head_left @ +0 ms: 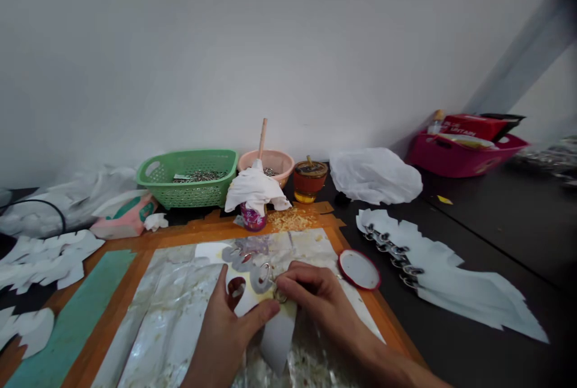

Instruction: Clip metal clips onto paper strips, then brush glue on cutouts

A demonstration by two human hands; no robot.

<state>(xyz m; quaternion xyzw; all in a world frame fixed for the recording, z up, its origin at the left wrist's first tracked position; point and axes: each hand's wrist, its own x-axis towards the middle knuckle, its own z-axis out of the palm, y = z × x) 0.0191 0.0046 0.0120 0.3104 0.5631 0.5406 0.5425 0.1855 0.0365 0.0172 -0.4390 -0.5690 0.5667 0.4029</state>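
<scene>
Left hand [225, 334]: fingers [264, 314] grip white paper cut-out [277, 340]. Right hand [315, 301]: fingertips [286, 280] pinch small silver metal ring [280, 296] at two o'clock from it, both held close, apparently for steadiness, over crumpled foil sheet [166, 328].

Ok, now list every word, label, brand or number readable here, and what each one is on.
Red box in the pink basket: white lettering, too blurred to read.
Amber jar: dark lid marking, too small to read.
Pink can: printed pattern, nothing readable.
Pink and green packet: nothing readable.
</scene>
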